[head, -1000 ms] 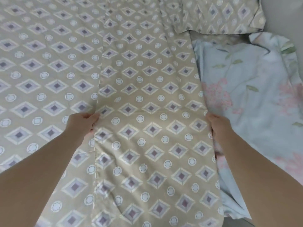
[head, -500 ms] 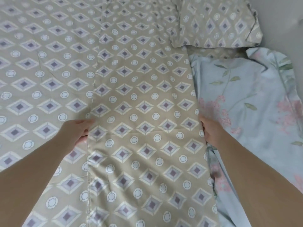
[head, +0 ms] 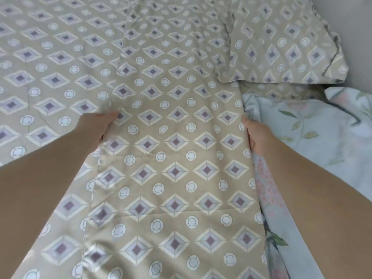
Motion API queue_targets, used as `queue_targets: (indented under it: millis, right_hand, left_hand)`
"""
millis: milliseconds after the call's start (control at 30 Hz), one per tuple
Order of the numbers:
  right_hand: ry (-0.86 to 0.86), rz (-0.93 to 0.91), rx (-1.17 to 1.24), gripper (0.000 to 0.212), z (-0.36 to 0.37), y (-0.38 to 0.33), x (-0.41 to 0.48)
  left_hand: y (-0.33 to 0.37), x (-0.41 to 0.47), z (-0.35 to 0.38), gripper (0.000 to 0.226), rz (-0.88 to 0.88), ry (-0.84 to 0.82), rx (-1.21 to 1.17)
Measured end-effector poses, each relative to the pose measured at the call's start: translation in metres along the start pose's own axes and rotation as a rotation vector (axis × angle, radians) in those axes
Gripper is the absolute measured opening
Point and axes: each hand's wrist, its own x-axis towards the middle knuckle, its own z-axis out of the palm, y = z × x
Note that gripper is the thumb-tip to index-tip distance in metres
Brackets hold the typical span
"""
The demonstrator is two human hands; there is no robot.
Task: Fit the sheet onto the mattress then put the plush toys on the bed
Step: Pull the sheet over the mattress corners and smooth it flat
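Gripping the tan diamond-print sheet (head: 175,178) by both sides of a long folded panel, you have the fitting under way but, as I judge it, far from finished. Your left hand (head: 94,130) sits at about 9 o'clock from the middle of the view. Its thumb lies on top of the panel's hemmed left edge and its fingers are tucked out of sight beneath, so it is pinching the cloth. Your right hand (head: 255,137) is at about 3 o'clock, closed on the panel's right edge with its fingers hidden under the fold. Between the two hands the panel is pulled fairly flat and runs from 6 o'clock up towards 12. A wider spread of the same sheet lies under it and out to 9 and 10 o'clock, with a few creases. At 1 o'clock a pillow (head: 281,49) in the matching print rests on the sheet, beside the pale wall (head: 358,37). From 3 to 5 o'clock light blue floral bedding (head: 314,141) lies uncovered, touching the panel's right edge, so that side looks yet to be covered. No mattress corner shows, so you cannot tell whether any is tucked. No plush toys are in view, and by my reading that whole step remains.
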Motion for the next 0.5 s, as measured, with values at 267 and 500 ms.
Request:
queue_targets:
  millis: [267,500]
  right_hand:
    - [0.126,-0.174,-0.289,0.034,0.005,-0.013,0.043]
    - [-0.006,0.010,-0.073,0.122,0.004,-0.026,0.127]
  left_hand:
    - [0.013,0.037,0.001,0.019,-0.005,0.082,0.021]
    - [0.052,0.055,0.013,0.024,-0.039,-0.024,0.059]
